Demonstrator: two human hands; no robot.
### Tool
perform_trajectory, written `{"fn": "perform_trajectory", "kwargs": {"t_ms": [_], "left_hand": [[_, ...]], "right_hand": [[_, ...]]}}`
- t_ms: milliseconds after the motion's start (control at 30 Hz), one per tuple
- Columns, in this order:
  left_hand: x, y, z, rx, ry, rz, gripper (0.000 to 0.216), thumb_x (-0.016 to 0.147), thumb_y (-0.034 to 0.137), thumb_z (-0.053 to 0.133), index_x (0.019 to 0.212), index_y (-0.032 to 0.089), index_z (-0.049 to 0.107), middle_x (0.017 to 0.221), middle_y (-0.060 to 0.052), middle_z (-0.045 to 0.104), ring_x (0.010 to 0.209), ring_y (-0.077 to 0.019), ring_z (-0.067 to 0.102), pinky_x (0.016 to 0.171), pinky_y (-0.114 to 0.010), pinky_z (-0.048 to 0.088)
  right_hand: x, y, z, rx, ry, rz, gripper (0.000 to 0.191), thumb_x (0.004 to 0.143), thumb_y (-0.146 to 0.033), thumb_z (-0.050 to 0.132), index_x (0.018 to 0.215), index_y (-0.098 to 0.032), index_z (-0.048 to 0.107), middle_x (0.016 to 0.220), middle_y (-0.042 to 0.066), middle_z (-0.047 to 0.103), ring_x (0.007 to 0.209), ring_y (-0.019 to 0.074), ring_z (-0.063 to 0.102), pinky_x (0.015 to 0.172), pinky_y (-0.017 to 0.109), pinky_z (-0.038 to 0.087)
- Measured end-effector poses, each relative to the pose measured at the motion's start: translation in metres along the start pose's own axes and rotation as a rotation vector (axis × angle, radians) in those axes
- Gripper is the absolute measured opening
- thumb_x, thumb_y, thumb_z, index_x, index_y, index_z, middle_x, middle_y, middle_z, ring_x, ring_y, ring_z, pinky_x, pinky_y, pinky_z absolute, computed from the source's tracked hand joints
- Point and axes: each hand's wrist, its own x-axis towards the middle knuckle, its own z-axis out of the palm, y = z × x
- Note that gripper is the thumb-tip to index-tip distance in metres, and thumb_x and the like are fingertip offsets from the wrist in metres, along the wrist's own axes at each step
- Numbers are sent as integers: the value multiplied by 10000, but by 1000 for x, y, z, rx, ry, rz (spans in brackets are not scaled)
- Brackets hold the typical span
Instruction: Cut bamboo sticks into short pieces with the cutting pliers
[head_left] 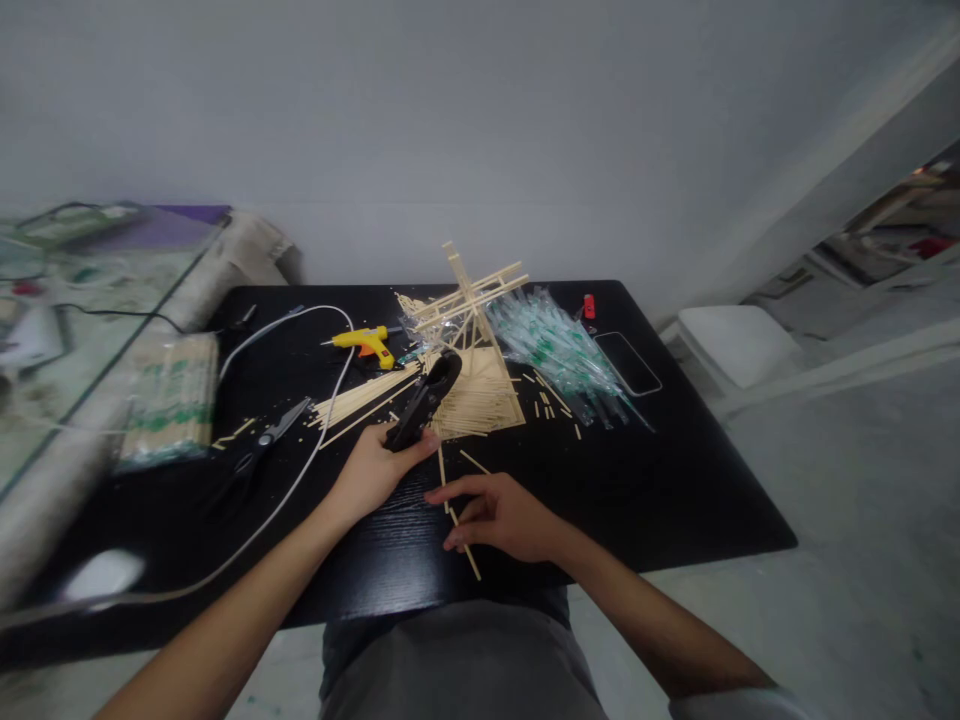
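Observation:
My left hand [373, 468] is wrapped round a black hand tool [425, 402] with a rounded head, which points away from me; its exact kind is unclear. Close by, my right hand [504, 512] is low over the table with fingers apart. Its fingertips are beside a short wooden stick [469, 556], and I see no firm grip on it. Another thin stick [442, 475] runs between the two hands. Beyond them lies a heap of loose sticks [476, 400], and a frame of joined sticks [471, 295] stands above it.
On the black table [645, 490] lie a yellow glue gun [367, 343], scissors [262, 445], a white cable [300, 478], plastic-wrapped packets [555, 340], a phone-like outline [628, 363] and a red object [589, 306]. A bundled stick pack [171, 395] sits left. The wall [480, 130] rises behind.

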Motion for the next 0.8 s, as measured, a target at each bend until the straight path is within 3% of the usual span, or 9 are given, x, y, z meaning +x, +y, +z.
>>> {"fn": "perform_trajectory", "kwargs": {"t_ms": [200,367,500,800], "left_hand": [[0,-1,-1,41,-12,-1,323,740,464,784,770,145,740,699,-9,697,667,-160,604,700,-296,497],[-6,-5,2,34,27,-13,370,743,514,772,766,147,732,613,5,637,625,-159,575,625,-278,466],[-10,-4,14,21,-8,10,336,738,481,772,729,149,723,663,-1,669,647,-157,592,659,-280,482],[-21,-8,27,-38,-22,114,289,810,446,728,798,157,742,750,-29,739,716,-177,671,696,-281,547]], "right_hand": [[-1,1,-2,-3,11,-15,501,731,-294,884,1192,-200,709,876,26,780,769,178,762,762,298,561],[4,-1,-9,138,253,-20,597,561,-287,978,1030,-180,624,886,50,791,818,214,773,840,377,583],[9,-4,-7,152,343,-1,494,539,-360,978,895,-138,717,820,61,791,828,222,761,892,402,570],[16,-3,0,144,319,-39,416,580,-442,948,818,-142,786,791,45,774,767,196,728,785,350,579]]}}
